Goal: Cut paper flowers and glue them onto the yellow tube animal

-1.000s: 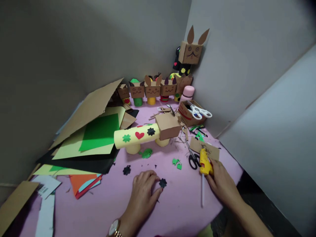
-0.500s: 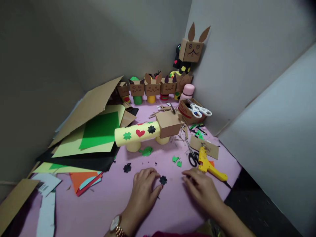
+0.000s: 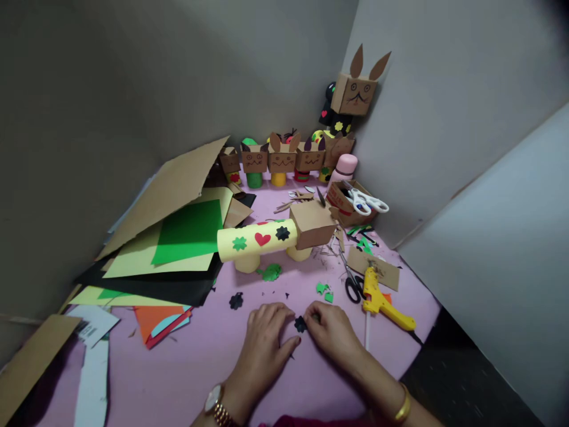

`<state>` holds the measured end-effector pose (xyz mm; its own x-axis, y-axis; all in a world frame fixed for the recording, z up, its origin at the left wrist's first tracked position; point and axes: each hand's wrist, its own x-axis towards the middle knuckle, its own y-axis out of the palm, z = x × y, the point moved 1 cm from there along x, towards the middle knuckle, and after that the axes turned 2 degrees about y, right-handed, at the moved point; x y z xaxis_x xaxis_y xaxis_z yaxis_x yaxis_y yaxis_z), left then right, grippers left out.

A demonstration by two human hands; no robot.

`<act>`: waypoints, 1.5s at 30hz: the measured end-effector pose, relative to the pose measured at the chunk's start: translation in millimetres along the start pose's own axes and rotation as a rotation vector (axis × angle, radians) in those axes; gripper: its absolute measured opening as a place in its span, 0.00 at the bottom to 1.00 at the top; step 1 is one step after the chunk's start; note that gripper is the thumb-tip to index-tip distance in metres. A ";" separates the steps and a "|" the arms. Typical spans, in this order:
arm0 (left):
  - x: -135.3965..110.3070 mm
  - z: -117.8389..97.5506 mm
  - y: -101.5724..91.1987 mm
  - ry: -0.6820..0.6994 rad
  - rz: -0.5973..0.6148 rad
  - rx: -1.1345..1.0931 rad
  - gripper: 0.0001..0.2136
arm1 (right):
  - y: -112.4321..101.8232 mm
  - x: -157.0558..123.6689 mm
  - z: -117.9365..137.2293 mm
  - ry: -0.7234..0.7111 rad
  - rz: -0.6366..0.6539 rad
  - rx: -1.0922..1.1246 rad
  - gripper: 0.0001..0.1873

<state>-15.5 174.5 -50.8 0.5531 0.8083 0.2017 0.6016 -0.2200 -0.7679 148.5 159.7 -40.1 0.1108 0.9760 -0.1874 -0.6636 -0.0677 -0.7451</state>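
Note:
A small black paper flower (image 3: pixel 301 324) lies on the pink tabletop (image 3: pixel 200 367) between my two hands. My left hand (image 3: pixel 267 341) rests palm down just left of it, fingers curled, fingertip at its edge. My right hand (image 3: pixel 331 332) has its fingertips pinched at the flower's right side. Beyond them stands a yellow paper-tube animal (image 3: pixel 258 240) with a green flower, a red heart and a black flower stuck on it, and a brown cardboard box head (image 3: pixel 313 224).
A yellow glue gun (image 3: pixel 382 299) and black-handled scissors (image 3: pixel 353 287) lie to the right. Coloured paper sheets (image 3: pixel 178 243) and cardboard pile up at left. A row of cardboard-headed figures (image 3: pixel 284 161) lines the back wall; a box with white scissors (image 3: pixel 358 201) sits nearby. Paper scraps litter the table.
My right hand let go of the yellow glue gun, left it on the table, and moved left to the black paper flower. My left hand stayed by the flower.

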 end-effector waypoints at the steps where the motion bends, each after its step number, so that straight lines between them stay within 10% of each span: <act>1: -0.3 -0.8 -1.5 0.020 -0.014 0.007 0.12 | -0.4 1.3 -0.5 0.023 0.002 0.088 0.09; 10: -5.9 -11.1 -21.0 0.202 -0.215 0.164 0.07 | 6.8 7.8 11.4 0.191 0.219 0.740 0.11; 24: 31.7 50.0 -66.8 -0.399 -0.432 -0.407 0.09 | 5.3 45.1 50.5 0.091 0.203 0.858 0.08; 45: 45.9 74.8 -66.7 -0.413 -0.500 -0.330 0.10 | 30.0 94.6 92.7 0.069 0.195 1.081 0.27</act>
<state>-73.4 267.2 -35.8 -0.0572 0.9812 0.1840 0.9042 0.1291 -0.4071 70.4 269.1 -20.9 -0.0477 0.9522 -0.3016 -0.9682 0.0301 0.2482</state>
